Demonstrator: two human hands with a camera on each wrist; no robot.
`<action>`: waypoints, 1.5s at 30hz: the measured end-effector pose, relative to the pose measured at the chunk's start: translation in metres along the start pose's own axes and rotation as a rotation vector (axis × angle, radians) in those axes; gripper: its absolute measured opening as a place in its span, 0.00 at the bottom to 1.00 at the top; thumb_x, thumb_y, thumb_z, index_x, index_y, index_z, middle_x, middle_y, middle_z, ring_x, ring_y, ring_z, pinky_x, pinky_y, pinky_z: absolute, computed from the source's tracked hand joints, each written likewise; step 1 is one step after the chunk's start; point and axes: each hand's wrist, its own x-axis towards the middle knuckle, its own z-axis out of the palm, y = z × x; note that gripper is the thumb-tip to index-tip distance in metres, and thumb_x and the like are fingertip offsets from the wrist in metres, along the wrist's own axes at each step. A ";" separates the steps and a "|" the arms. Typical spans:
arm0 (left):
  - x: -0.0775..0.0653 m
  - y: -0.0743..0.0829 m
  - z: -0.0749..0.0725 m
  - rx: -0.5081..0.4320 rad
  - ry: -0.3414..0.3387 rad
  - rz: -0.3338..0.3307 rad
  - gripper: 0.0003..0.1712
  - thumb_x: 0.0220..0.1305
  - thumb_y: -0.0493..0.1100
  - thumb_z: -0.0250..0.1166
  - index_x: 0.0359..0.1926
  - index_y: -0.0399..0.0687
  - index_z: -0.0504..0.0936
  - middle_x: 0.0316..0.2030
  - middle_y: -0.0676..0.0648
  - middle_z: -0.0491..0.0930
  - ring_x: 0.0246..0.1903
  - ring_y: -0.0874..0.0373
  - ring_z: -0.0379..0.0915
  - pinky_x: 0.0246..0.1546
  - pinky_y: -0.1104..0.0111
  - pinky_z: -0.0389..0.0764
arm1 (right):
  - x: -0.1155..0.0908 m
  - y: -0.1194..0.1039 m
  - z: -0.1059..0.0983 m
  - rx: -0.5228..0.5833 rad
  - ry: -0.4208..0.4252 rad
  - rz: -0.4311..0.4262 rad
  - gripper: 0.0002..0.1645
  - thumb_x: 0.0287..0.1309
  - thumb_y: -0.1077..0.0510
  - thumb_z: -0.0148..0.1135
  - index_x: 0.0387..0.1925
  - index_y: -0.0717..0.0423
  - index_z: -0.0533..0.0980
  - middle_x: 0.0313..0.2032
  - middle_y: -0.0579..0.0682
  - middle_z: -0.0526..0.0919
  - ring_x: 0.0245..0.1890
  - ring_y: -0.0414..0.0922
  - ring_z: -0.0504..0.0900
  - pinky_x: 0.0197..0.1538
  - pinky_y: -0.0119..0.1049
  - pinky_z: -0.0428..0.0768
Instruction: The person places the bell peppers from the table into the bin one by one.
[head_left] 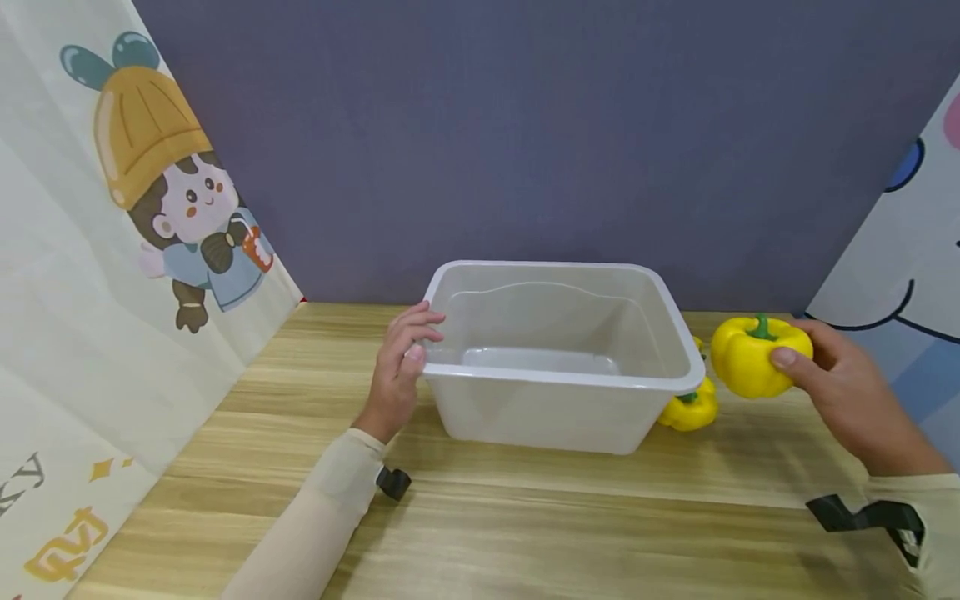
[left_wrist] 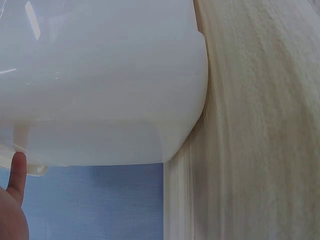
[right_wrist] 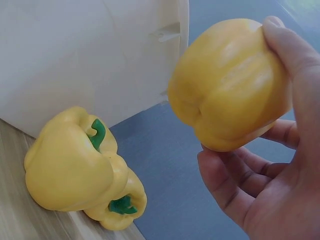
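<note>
A whitish plastic bin [head_left: 536, 412] stands on the wooden table, and its visible inside holds nothing. My left hand [head_left: 399, 362] grips its left rim, fingers over the edge; the left wrist view shows one finger [left_wrist: 18, 172] against the outer wall. To the right of the bin, my right hand [head_left: 847, 383] holds a yellow bell pepper [head_left: 750, 367] above the table, thumb on its side and green stem up. Two more yellow bell peppers, a nearer one [right_wrist: 70, 165] and a farther one [right_wrist: 127, 202], rest beside the bin's right wall, partly hidden by it in the head view.
A blue-grey panel [head_left: 525, 142] rises right behind the bin. White sheets with cartoon prints, one on the left [head_left: 67, 250] and one on the right [head_left: 915, 250], flank the table. Bare wood [head_left: 525, 533] lies in front of the bin.
</note>
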 end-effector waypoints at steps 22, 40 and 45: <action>-0.001 0.002 0.001 0.005 0.001 -0.016 0.20 0.70 0.46 0.44 0.41 0.37 0.78 0.55 0.38 0.78 0.67 0.39 0.61 0.71 0.49 0.55 | 0.010 -0.011 -0.007 -0.025 -0.004 0.038 0.32 0.74 0.46 0.49 0.69 0.60 0.60 0.53 0.49 0.69 0.41 0.35 0.73 0.37 0.13 0.72; -0.001 0.002 0.001 -0.005 -0.007 -0.009 0.18 0.68 0.43 0.44 0.42 0.36 0.78 0.55 0.36 0.77 0.67 0.39 0.60 0.71 0.48 0.54 | 0.021 -0.023 -0.008 -0.014 0.008 0.016 0.31 0.74 0.45 0.49 0.68 0.59 0.60 0.54 0.49 0.70 0.42 0.39 0.72 0.38 0.13 0.71; 0.000 0.002 0.001 0.004 -0.010 -0.009 0.18 0.69 0.44 0.44 0.42 0.37 0.78 0.55 0.37 0.77 0.68 0.41 0.60 0.71 0.49 0.55 | 0.024 -0.026 -0.009 0.000 0.005 0.004 0.30 0.74 0.45 0.49 0.67 0.59 0.61 0.54 0.49 0.70 0.43 0.39 0.72 0.38 0.14 0.72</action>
